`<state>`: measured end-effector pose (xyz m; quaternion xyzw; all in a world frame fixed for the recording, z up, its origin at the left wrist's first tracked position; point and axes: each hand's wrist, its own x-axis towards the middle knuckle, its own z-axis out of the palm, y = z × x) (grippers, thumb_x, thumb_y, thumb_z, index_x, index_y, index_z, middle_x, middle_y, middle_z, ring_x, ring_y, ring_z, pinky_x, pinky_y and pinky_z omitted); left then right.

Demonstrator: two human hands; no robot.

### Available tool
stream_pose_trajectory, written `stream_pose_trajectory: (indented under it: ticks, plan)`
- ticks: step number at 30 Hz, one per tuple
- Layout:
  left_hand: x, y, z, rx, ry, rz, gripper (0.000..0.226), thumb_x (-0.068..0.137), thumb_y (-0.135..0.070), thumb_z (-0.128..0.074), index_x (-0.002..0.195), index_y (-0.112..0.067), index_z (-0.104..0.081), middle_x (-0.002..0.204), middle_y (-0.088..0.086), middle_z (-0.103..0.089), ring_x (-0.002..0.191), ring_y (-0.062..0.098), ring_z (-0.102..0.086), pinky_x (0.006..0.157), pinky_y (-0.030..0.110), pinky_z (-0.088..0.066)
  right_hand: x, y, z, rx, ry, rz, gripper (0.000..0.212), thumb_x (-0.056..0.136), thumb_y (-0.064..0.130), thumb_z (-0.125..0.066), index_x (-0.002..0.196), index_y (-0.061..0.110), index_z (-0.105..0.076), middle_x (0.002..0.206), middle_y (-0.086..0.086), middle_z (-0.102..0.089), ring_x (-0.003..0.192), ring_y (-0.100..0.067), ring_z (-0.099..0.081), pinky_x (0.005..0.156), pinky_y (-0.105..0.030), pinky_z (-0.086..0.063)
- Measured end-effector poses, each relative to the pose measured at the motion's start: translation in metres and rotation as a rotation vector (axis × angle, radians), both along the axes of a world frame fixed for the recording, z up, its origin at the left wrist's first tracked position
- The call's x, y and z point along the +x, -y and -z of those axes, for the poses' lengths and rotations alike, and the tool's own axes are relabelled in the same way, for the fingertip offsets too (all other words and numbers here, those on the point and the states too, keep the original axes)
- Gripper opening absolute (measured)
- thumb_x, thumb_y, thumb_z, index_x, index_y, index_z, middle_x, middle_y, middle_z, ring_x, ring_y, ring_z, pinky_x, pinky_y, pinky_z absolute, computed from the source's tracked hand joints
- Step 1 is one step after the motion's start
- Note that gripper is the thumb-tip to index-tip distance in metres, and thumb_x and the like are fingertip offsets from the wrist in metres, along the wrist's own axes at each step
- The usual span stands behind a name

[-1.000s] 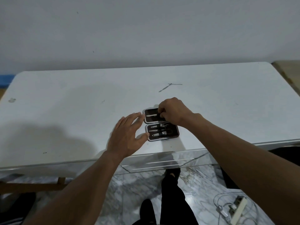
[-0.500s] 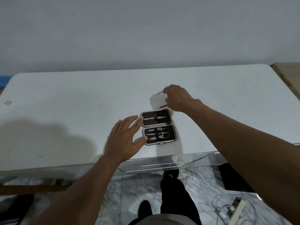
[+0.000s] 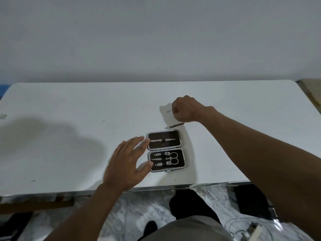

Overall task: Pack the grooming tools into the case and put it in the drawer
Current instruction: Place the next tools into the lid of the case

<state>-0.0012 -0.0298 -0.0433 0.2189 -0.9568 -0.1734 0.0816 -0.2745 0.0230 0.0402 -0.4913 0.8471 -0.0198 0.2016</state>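
Observation:
A small dark-lined grooming case (image 3: 155, 145) lies open on the white table (image 3: 69, 136) near its front edge. Its far half holds one slim metal tool (image 3: 171, 139) under a strap. Its near half holds small scissors (image 3: 171, 158) and two clippers. My left hand (image 3: 126, 164) is open, with fingertips and thumb against the case's left side. My right hand (image 3: 185, 108) is beyond the case, fingers curled shut on a thin metal tool (image 3: 168, 111) of which only the tip shows. A nail file (image 3: 175, 125) lies loose between that hand and the case.
The table reaches back to a plain grey wall. Under its front edge are a marble floor and my dark-trousered legs (image 3: 191, 206). A white power strip with cables (image 3: 251, 230) lies on the floor at the lower right.
My right hand left the case's far half, reached out to the loose tools beyond it and curled shut there. My left hand stayed at the case's left side.

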Motion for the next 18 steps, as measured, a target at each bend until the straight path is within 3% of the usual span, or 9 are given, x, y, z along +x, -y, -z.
stream_pose_trajectory:
  ticks: [6,11,14,18]
  plan:
    - [0.0,-0.001,0.0,-0.009,-0.005,-0.011,0.069,0.086,-0.057,-0.048,0.147,-0.03,-0.036,0.15,-0.007,-0.04,0.139,0.012,-0.032,0.116,0.03,-0.014,0.015,-0.016,0.001,0.032,-0.012,-0.071,0.032,0.076,0.013,-0.068,0.108,0.012,-0.07,0.108,-0.009,-0.069,0.1,-0.029,-0.062,0.086,-0.037,-0.053]
    - [0.001,-0.002,0.002,-0.015,-0.007,-0.006,0.068,0.087,-0.058,-0.044,0.148,-0.029,-0.035,0.15,-0.006,-0.039,0.139,0.013,-0.032,0.117,0.035,-0.017,0.027,-0.027,0.008,-0.02,-0.027,0.012,0.013,0.082,0.006,-0.068,0.093,0.003,-0.072,0.099,-0.017,-0.071,0.09,-0.032,-0.067,0.074,-0.03,-0.051]
    - [0.001,-0.002,0.003,-0.029,-0.01,-0.006,0.068,0.087,-0.058,-0.043,0.148,-0.028,-0.036,0.15,-0.005,-0.039,0.139,0.013,-0.033,0.116,0.034,-0.017,0.027,-0.023,0.009,-0.026,-0.034,0.028,0.015,0.08,0.007,-0.071,0.095,0.005,-0.073,0.1,-0.017,-0.072,0.092,-0.032,-0.068,0.083,-0.035,-0.056]
    - [0.001,-0.002,0.004,-0.034,-0.003,-0.004,0.068,0.087,-0.058,-0.042,0.148,-0.028,-0.035,0.151,-0.004,-0.039,0.14,0.014,-0.031,0.116,0.034,-0.015,0.025,-0.016,0.006,-0.003,-0.036,0.015,0.016,0.077,0.005,-0.071,0.093,0.003,-0.07,0.099,-0.018,-0.07,0.091,-0.031,-0.067,0.083,-0.04,-0.057]
